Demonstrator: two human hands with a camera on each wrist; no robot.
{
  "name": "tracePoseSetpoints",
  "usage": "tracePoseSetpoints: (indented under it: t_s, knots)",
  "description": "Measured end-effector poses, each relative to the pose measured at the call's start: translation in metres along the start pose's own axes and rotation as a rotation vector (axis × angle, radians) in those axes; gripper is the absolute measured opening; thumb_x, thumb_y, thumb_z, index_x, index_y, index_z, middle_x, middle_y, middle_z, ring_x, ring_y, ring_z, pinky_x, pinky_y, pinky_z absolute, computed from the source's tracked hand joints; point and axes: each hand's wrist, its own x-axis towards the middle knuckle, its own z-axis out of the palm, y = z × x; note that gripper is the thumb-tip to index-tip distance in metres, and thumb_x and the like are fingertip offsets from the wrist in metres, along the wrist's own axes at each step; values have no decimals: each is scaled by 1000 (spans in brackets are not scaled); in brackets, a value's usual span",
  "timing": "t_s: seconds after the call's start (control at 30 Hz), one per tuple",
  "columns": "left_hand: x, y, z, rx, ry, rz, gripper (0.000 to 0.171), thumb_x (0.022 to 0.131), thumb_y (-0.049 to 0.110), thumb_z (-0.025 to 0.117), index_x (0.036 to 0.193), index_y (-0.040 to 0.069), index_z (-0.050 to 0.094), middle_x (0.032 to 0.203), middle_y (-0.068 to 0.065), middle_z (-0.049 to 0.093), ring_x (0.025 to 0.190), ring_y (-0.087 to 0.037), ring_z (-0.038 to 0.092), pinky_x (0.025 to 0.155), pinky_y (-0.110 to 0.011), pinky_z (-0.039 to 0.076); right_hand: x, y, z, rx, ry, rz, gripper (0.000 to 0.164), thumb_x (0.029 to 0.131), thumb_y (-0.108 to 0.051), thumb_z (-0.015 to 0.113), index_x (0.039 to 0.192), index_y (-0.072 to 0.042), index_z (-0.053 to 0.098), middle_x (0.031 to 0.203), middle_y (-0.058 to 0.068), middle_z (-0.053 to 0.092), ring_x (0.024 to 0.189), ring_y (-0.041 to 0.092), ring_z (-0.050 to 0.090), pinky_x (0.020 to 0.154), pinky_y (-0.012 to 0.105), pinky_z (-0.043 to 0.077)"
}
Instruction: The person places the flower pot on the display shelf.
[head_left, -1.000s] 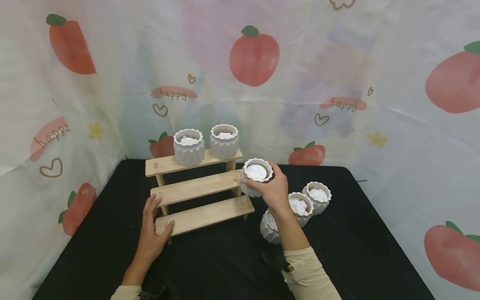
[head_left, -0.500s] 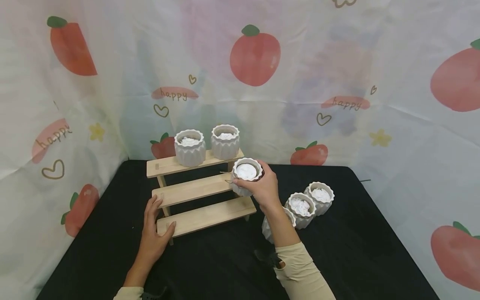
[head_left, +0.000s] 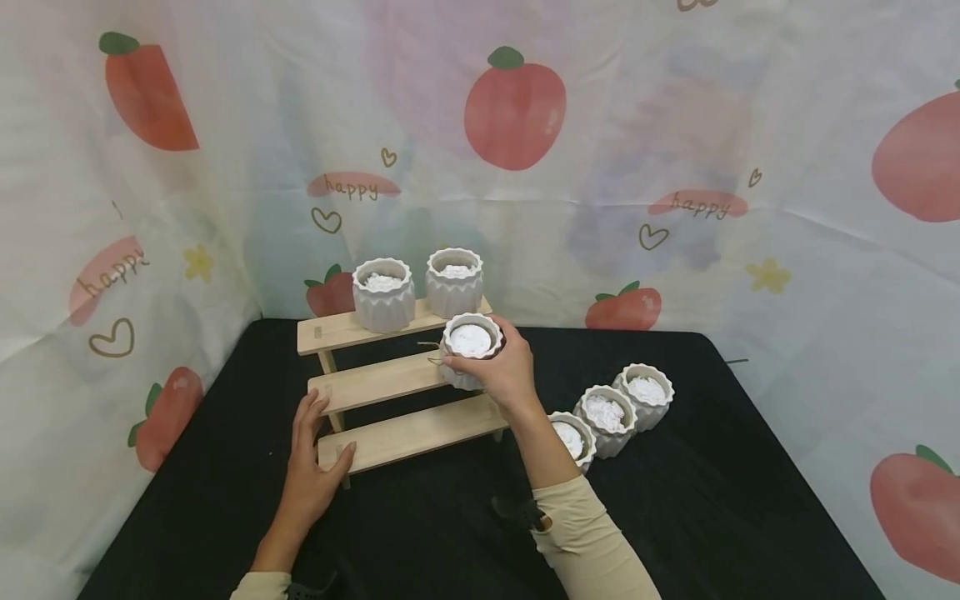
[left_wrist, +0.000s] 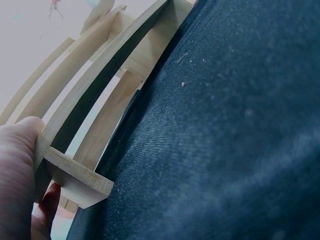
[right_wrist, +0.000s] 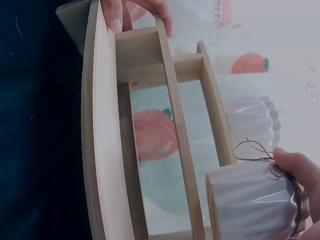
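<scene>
A three-tier wooden stand [head_left: 405,432] stands on the black cloth. My left hand [head_left: 313,475] grips its left end, thumb on the lowest shelf and fingers at the middle shelf's end. In the right wrist view, that left hand [right_wrist: 142,12] shows at the top, round the boards. My right hand [head_left: 510,371] holds a white pot [head_left: 462,379] with a scalloped rim and white filling, its thumb and fingers at opposite sides near the rim. Twine with a loose bow [right_wrist: 257,150] circles this pot. The pot overlaps the right end of the middle shelf in the head view.
Two similar white pots, one left [head_left: 384,304] and one right [head_left: 455,292], stand on the top shelf. A row of three more, including a far one [head_left: 647,398], stands on the black-covered table [head_left: 720,500] at right, partly behind my forearm. A fruit-printed curtain [head_left: 585,100] surrounds the table.
My right hand has carried the white pot leftward, from beside the stand's right end to over the middle shelf. The left hand keeps its grip on the stand.
</scene>
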Motion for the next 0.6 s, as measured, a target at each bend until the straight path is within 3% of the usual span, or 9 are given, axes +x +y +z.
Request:
tracePoseSetpoints:
  t_s: [0.3,0.6]
  knots:
    - [5,35,-2,-9,10,-2,83,80,-23,74,151,-9,35,163,-30,18,149,-11,22,114,-13,22,-1,-1,14,-51,30,-15,83,61,-11,101,134,-7,63,123,8,65,112,27,59,94,45,49]
    - [4,34,-1,-10,3,-16,84,80,-23,74,153,-8,34,164,-28,17,150,-13,21,115,-14,22,-3,-1,27,-99,59,7,83,59,-15,102,133,-8,64,123,8,64,113,27,59,96,46,48]
